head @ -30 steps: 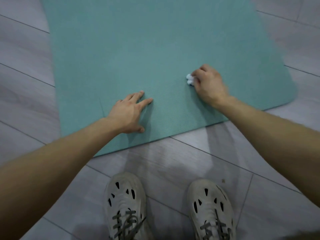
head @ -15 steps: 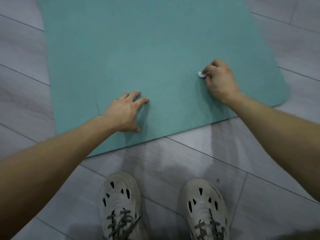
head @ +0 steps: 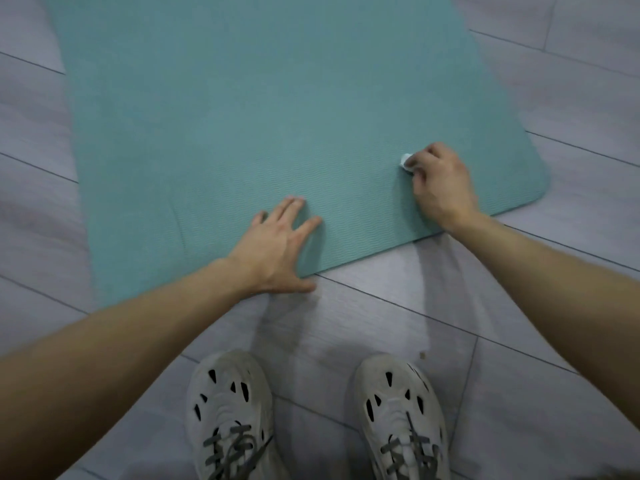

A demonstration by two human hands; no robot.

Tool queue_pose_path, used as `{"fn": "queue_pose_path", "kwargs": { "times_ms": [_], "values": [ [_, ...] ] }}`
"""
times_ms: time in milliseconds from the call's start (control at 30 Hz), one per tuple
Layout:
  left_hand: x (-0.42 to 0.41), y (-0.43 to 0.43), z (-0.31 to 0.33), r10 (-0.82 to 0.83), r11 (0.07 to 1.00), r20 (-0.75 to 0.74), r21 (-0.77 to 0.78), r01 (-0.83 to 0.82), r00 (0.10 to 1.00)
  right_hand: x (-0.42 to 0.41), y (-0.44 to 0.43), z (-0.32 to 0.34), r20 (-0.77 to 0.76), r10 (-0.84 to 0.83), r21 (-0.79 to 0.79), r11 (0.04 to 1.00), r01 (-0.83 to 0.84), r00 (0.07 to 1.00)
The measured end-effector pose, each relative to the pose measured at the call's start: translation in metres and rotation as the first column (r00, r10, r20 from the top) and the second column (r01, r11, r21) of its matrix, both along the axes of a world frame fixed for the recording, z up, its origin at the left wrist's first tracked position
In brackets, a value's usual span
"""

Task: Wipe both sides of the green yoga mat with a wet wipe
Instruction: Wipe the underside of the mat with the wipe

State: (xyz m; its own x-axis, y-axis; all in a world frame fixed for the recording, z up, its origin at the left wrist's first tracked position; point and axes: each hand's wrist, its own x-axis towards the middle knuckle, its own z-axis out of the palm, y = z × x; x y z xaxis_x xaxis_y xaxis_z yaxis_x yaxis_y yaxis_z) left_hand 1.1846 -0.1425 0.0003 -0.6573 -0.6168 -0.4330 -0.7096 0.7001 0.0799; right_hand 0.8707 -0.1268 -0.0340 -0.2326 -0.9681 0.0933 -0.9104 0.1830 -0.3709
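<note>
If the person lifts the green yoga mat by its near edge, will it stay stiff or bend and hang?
It probably bends and droops: the yoga mat lies thin and flat on the floor. It is likely light for its area. It might slide on the smooth floor; the left hand presses flat on it, perhaps to hold it.

The mat (head: 277,116) lies on the floor (head: 571,81), stretching away from us. Our left hand (head: 277,247) rests on its near edge. Our right hand (head: 440,181) is further right on the mat, by the near right corner, with the wipe (head: 405,162) at its fingertips. Near us, our left shoe (head: 228,410) and right shoe (head: 398,410) stand on the floor.
</note>
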Motion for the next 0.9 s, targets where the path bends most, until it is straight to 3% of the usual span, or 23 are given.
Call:
{"fn": "queue_pose_path", "kwargs": {
  "times_ms": [100, 200, 300, 367, 433, 500, 533, 600, 667, 733, 800, 867, 900],
  "values": [
    [-0.003, 0.005, -0.003, -0.112, 0.992, -0.075, -0.061, 0.108, 0.991, 0.026, 0.01, -0.005, 0.061, -0.022, -0.016, 1.0, 0.023, 0.998],
    [0.0, 0.002, -0.003, -0.139, 0.987, -0.052, -0.09, 0.134, 0.989, 0.092, 0.034, -0.008, 0.195, 0.233, -0.033, 0.972, -0.231, 0.953],
    [0.009, 0.003, -0.003, -0.117, 0.989, -0.023, -0.097, 0.114, 0.993, 0.123, 0.051, -0.002, 0.202, 0.499, -0.036, 0.864, -0.502, 0.843],
    [0.023, -0.001, -0.002, -0.094, 0.991, -0.007, -0.1, 0.093, 0.996, 0.102, 0.038, 0.001, 0.176, 0.396, -0.088, 0.918, -0.387, 0.901],
    [0.041, -0.008, -0.001, -0.066, 0.993, -0.006, -0.094, 0.065, 0.998, 0.065, 0.017, 0.0, 0.118, 0.113, -0.098, 0.99, -0.102, 0.987],
    [0.056, -0.013, 0.001, -0.044, 0.995, -0.028, -0.096, 0.041, 0.999, 0.036, 0.005, -0.003, 0.064, -0.073, -0.067, 0.995, 0.077, 0.995],
    [0.061, -0.015, 0.002, -0.041, 0.996, -0.036, -0.087, 0.038, 0.999, 0.036, 0.003, -0.005, 0.06, -0.087, -0.068, 0.994, 0.091, 0.994],
    [0.063, -0.02, 0.003, -0.017, 0.998, -0.061, -0.053, 0.014, 0.998, 0.069, 0.013, -0.01, 0.097, 0.034, -0.069, 0.997, -0.027, 0.995],
    [0.058, -0.027, 0.006, 0.083, 0.997, -0.115, 0.004, -0.083, 0.99, 0.125, 0.036, -0.013, 0.163, 0.297, -0.068, 0.955, -0.289, 0.941],
    [0.051, -0.038, 0.007, 0.205, 0.979, -0.185, 0.049, -0.199, 0.961, 0.17, 0.058, -0.011, 0.183, 0.584, -0.04, 0.808, -0.588, 0.791],
    [0.047, -0.048, 0.006, 0.239, 0.971, -0.172, 0.02, -0.239, 0.956, 0.165, 0.049, -0.01, 0.133, 0.711, -0.034, 0.7, -0.713, 0.691],
    [0.046, -0.054, 0.004, 0.245, 0.969, -0.089, 0.009, -0.245, 0.965, 0.125, 0.014, -0.013, 0.074, 0.593, -0.075, 0.805, -0.589, 0.802],
    [0.047, -0.055, 0.004, 0.247, 0.969, -0.039, 0.025, -0.246, 0.968, 0.097, -0.006, -0.013, 0.052, 0.443, -0.1, 0.894, -0.437, 0.895]
  ]
}}
